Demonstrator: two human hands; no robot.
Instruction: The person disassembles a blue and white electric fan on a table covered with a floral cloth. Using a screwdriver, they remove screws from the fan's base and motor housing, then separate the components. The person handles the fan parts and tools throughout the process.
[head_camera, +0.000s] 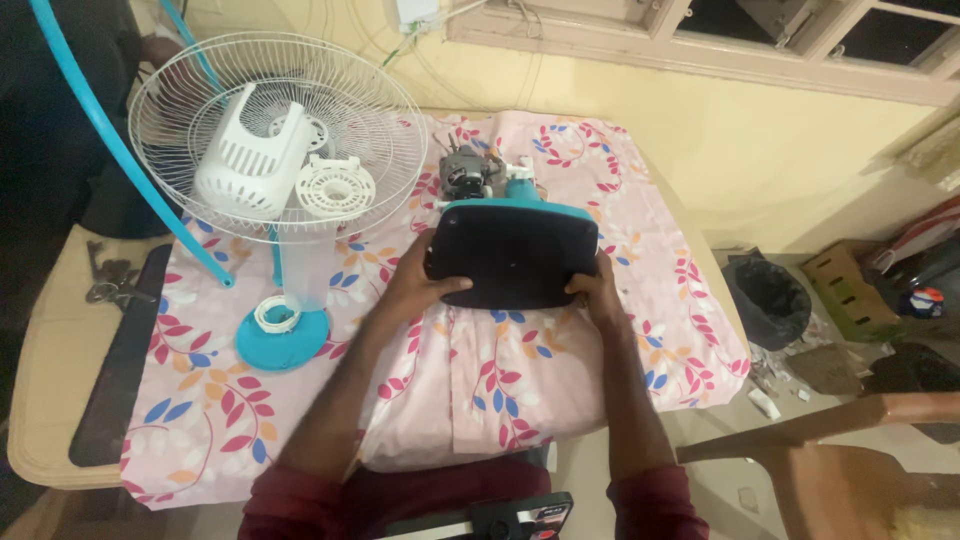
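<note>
Head view, looking down at a counter (60, 400) covered by a pink floral cloth (520, 380).

Both hands grip a fan base (515, 255): dark flat underside facing up, teal rim showing along its far edge. The base sits near the middle of the cloth, tilted toward the camera.
- Left hand (420, 280): clamped on the base's left edge, thumb on the dark face, fingers wrapped behind.
- Right hand (597, 295): clamped on the lower right corner, thumb on the dark face.
- The hands are apart, one on each side of the base.

Just behind the base, touching or nearly so: a bare motor (463, 175), grey metal, with a teal and white fitting to its right. Whether it is joined to the base cannot be told.

Left part of the cloth:
- White wire grille (375, 135), round, lying flat.
- White slotted motor cover (250, 155) resting in the grille.
- White round ring piece (335, 187) beside the cover, also in the grille.
- Teal disc (300, 345) with a small white ring on it, near the grille's front edge, a clear fan blade above it.

A blue curved tube (110, 135) crosses the upper left. A dark strip (125, 355) and keys (108, 280) lie on the bare counter, left of the cloth.

On the floor at right: a black bin (768, 295). A wooden chair (830, 450) stands lower right.
</note>
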